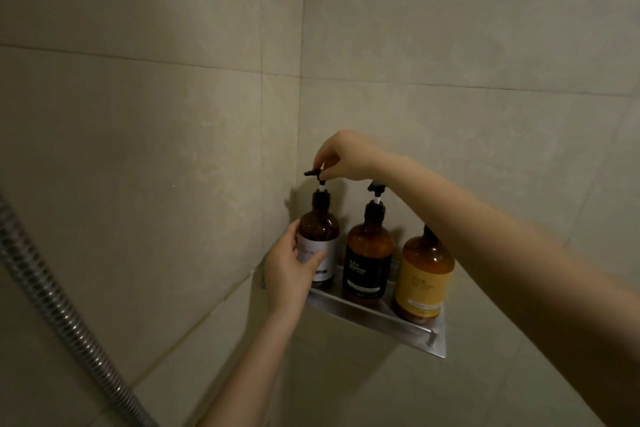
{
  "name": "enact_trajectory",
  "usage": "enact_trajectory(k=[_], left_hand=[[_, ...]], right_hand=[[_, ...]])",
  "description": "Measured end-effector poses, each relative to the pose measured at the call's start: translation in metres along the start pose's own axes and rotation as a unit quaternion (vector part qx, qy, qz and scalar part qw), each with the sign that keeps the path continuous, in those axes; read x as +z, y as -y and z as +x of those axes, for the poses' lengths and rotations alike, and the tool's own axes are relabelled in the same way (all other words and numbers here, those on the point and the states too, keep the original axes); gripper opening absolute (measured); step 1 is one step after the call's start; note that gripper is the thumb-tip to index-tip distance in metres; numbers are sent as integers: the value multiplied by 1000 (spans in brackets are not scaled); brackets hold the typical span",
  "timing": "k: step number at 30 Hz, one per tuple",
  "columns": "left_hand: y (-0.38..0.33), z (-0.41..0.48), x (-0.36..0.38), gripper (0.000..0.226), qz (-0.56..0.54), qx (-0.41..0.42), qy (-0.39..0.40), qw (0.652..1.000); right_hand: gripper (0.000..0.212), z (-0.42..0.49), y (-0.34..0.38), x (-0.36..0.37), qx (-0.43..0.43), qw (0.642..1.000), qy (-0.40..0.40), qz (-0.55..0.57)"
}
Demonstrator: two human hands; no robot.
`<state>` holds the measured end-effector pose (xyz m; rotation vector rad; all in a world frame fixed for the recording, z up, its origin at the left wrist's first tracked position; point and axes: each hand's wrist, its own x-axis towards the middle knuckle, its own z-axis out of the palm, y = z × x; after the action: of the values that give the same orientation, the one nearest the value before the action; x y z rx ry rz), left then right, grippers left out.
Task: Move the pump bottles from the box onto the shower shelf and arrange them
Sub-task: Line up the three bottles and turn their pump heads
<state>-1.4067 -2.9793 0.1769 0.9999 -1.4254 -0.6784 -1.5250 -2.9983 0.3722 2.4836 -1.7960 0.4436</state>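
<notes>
Three amber pump bottles stand in a row on a triangular metal corner shelf (pixel 374 317). The white-label bottle (pixel 320 229) is at the left, against the wall corner. The black-label bottle (pixel 369 260) is in the middle and the yellow-label bottle (pixel 424 277) at the right. My left hand (pixel 289 265) wraps the body of the white-label bottle. My right hand (pixel 344 156) pinches that bottle's black pump head from above, its spout pointing left. My right forearm crosses in front of the yellow-label bottle's pump and hides it. The box is out of view.
Beige tiled walls meet in the corner behind the shelf. A ribbed metal shower hose (pixel 52 298) runs down the lower left. Two small pegs hang under the shelf's front rim near its right tip.
</notes>
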Motion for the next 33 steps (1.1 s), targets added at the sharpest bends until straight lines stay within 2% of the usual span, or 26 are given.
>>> enact_trajectory(k=[5,20,33], left_hand=[[1,-2,1,70,-24,-7,0,1000],[-1,-2,-1,69,12,-13,2,1000],[-1,-4,-1,72,-12,-14,5,1000]], right_hand=[[31,-6,0,-2,-39,999,4,-34],[28,-6,4,-2,-58,996,3,-62],[33,-10,-2,-2,-84,995,-5,-61]])
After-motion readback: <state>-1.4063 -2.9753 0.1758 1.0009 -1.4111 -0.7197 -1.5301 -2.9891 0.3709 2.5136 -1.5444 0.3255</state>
